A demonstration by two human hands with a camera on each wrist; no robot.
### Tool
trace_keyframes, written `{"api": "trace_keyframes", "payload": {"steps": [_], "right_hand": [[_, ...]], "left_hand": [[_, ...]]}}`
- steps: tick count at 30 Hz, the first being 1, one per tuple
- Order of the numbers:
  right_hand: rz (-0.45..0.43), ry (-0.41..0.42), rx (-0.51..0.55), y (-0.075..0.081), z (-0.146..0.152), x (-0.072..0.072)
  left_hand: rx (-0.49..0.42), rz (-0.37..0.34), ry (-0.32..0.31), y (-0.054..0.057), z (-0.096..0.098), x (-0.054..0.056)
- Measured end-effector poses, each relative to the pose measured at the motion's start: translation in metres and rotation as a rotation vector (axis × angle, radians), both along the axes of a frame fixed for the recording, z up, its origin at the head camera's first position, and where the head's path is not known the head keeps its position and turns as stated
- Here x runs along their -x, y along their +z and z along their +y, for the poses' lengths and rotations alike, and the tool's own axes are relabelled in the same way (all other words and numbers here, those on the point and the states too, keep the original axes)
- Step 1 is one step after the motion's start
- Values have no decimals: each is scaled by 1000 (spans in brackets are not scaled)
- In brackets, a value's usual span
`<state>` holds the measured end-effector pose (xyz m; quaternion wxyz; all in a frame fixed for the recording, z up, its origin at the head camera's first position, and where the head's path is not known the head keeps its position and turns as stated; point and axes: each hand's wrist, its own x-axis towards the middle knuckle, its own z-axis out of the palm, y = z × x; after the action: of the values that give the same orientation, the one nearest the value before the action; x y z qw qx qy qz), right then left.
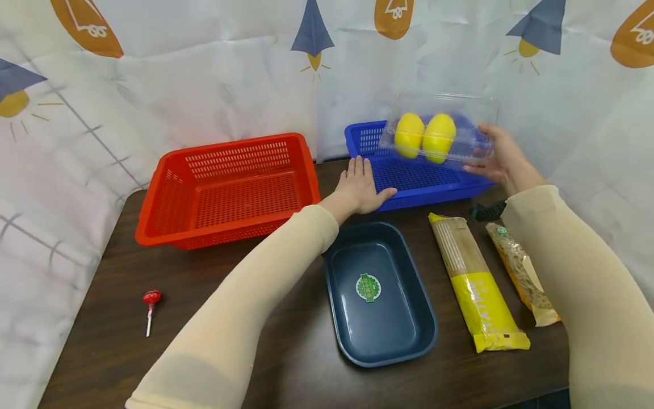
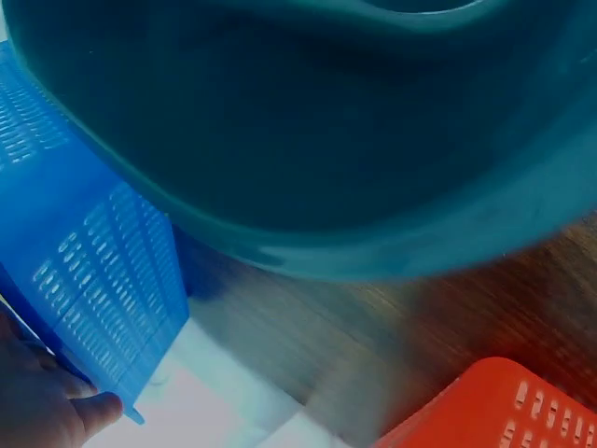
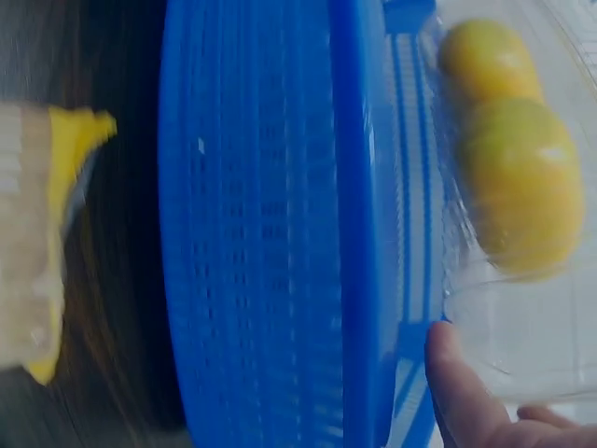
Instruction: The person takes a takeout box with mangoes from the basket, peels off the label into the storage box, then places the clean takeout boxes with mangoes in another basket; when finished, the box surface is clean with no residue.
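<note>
My right hand (image 1: 503, 156) grips the right end of a clear plastic box (image 1: 466, 139) holding two yellow, egg-shaped fruits (image 1: 425, 136). The box is tilted above the blue basket (image 1: 409, 196) at the back right. In the right wrist view, fingers (image 3: 462, 387) hold the box's edge beside the fruits (image 3: 518, 177). With fingers extended and thumb spread, my left hand (image 1: 359, 187) rests against the blue basket's left side. The left wrist view shows that hand (image 2: 47, 401) at the basket's rim (image 2: 121, 401), partly cut off.
A red basket (image 1: 245, 224) stands at back left, a lollipop (image 1: 151, 307) before it. A dark blue tray (image 1: 383, 329) lies in front of the blue basket. Right of it are a yellow packet (image 1: 477, 295), a second packet (image 1: 523, 272) partly behind my sleeve, and a small black object (image 1: 487, 212).
</note>
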<state>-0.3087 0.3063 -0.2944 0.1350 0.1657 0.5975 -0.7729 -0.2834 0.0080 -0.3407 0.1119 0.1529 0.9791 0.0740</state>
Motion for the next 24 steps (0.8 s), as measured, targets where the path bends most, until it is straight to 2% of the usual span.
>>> {"api": "trace_keyframes", "payload": {"steps": [10,14,21,24], "right_hand": [[-10,155,-230,-11,13,17],[-14,242,-366,-16,11,20],[-32,343,-493,-24,11,23],[-36,418,-596,-26,13,25]], "left_hand": [[11,-5,-4,-3,2,0],[24,-5,-5,-4,3,-1],[38,-4,-14,-3,4,-4],[50,2,-22,-3,4,-5]]}}
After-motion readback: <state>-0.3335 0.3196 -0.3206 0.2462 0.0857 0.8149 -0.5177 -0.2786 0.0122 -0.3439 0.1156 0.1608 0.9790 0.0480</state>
